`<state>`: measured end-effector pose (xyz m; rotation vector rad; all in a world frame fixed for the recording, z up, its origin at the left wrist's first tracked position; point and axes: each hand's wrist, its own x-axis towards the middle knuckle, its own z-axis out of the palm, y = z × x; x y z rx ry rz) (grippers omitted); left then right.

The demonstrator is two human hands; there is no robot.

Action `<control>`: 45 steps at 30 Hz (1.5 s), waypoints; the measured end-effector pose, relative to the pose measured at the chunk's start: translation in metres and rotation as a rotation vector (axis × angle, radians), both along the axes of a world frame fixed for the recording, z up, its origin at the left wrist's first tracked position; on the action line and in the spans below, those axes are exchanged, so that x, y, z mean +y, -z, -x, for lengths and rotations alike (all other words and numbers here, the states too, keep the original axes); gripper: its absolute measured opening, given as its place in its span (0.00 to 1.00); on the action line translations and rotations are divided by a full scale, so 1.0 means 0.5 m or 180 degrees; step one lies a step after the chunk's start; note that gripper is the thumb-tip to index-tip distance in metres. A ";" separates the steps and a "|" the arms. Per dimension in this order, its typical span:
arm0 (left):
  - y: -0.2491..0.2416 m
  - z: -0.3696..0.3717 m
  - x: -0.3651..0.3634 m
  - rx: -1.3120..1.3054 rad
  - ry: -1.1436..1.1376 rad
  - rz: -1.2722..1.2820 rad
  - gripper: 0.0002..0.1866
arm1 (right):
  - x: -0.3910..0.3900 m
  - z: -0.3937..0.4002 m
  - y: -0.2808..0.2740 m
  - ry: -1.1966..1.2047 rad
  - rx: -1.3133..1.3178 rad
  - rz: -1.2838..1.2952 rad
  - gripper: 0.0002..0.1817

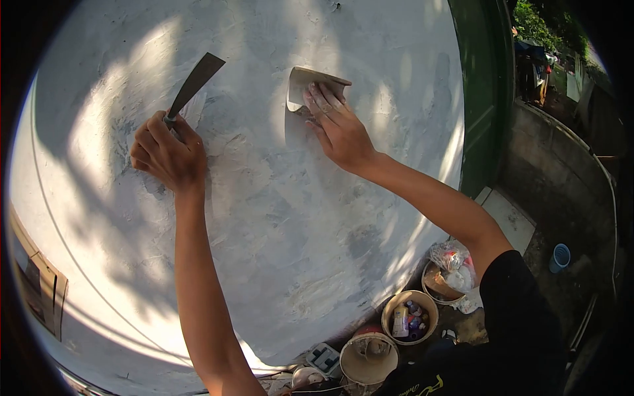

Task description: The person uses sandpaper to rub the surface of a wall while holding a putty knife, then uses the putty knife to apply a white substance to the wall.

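Note:
My left hand is closed around the handle of a putty knife, close to the white wall. The knife's dark blade points up and to the right. Higher and to the right, my right hand presses a sheet of sandpaper against the wall with its fingers laid over it. The sheet's left and upper edges curl away from the surface. Rough patches of filler and streaks mark the wall around both hands, under dappled sunlight and shadow.
A green door borders the wall at right. Below stand a bucket of bottles, an open bucket and a bucket with plastic bags. A blue cup is on the ground near a low concrete wall.

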<state>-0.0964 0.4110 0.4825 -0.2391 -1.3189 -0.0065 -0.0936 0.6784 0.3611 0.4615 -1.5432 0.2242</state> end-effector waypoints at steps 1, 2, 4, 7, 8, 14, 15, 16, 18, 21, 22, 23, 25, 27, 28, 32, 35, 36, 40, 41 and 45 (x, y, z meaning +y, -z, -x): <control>0.000 -0.002 0.002 -0.0016 0.0010 -0.0007 0.14 | 0.005 -0.007 0.019 -0.0001 -0.0030 -0.0256 0.24; 0.001 -0.003 0.002 -0.0037 0.0020 -0.0004 0.13 | 0.020 -0.006 0.022 0.0063 -0.0022 -0.0388 0.23; -0.001 -0.004 0.001 -0.0019 0.0012 -0.0013 0.13 | 0.050 0.000 -0.002 0.0201 0.0001 -0.0659 0.24; 0.000 -0.002 0.001 -0.0039 0.0003 -0.0009 0.13 | 0.087 0.031 -0.085 0.0233 0.0237 -0.0003 0.26; 0.000 -0.002 0.001 -0.0048 -0.0002 -0.0003 0.13 | 0.089 0.040 -0.100 0.0178 0.0291 0.0198 0.26; 0.001 -0.002 0.002 0.0000 0.0005 -0.0010 0.14 | 0.026 0.004 -0.007 0.0199 0.0028 -0.0223 0.26; 0.001 -0.002 0.001 0.0012 0.0000 -0.0007 0.14 | 0.039 0.006 -0.018 0.0155 0.0154 -0.0351 0.26; 0.000 0.000 0.000 0.0028 0.0001 0.0000 0.14 | 0.048 0.011 -0.036 0.0211 0.0207 -0.0301 0.26; 0.000 0.000 0.002 0.0035 0.0000 0.0026 0.14 | 0.071 0.017 -0.068 0.0350 0.0275 -0.0185 0.26; 0.001 -0.001 0.004 0.0029 -0.0013 0.0050 0.14 | 0.057 0.026 -0.083 0.0307 0.0259 0.0254 0.25; 0.000 -0.001 0.004 0.0033 -0.0017 0.0054 0.14 | 0.045 0.026 -0.078 0.0288 0.0271 0.0338 0.25; 0.000 -0.001 0.001 0.0042 -0.0029 0.0052 0.14 | 0.030 0.023 -0.056 0.0190 0.0318 0.0265 0.25; -0.001 -0.002 0.003 0.0016 -0.0016 0.0040 0.13 | 0.029 0.016 -0.031 0.0159 0.0273 -0.0065 0.25; 0.001 -0.006 0.007 0.0052 -0.0004 0.0035 0.13 | 0.052 0.016 -0.038 0.0248 0.0287 -0.0360 0.25; -0.001 -0.007 0.007 0.0070 -0.0002 0.0033 0.13 | 0.055 0.023 -0.060 0.0298 0.0364 -0.0265 0.25; 0.003 -0.011 0.007 0.0030 0.0006 0.0038 0.13 | 0.044 0.032 -0.115 0.0303 0.0369 0.0133 0.24; 0.002 -0.007 0.007 0.0057 0.0030 0.0061 0.13 | -0.012 -0.003 -0.067 0.0027 0.0285 -0.0046 0.24; 0.001 -0.007 0.007 0.0091 0.0039 0.0068 0.13 | -0.026 -0.009 -0.032 -0.0025 0.0154 -0.0255 0.25; 0.003 -0.011 0.007 0.0069 0.0053 0.0046 0.13 | -0.001 -0.011 0.001 -0.0098 -0.0086 -0.0811 0.27; 0.003 -0.009 0.006 0.0087 0.0052 0.0046 0.13 | 0.011 -0.006 -0.016 -0.0059 -0.0066 -0.0788 0.26; 0.002 -0.008 0.005 0.0095 0.0034 0.0082 0.13 | -0.022 -0.009 -0.091 -0.0078 0.0105 -0.0039 0.26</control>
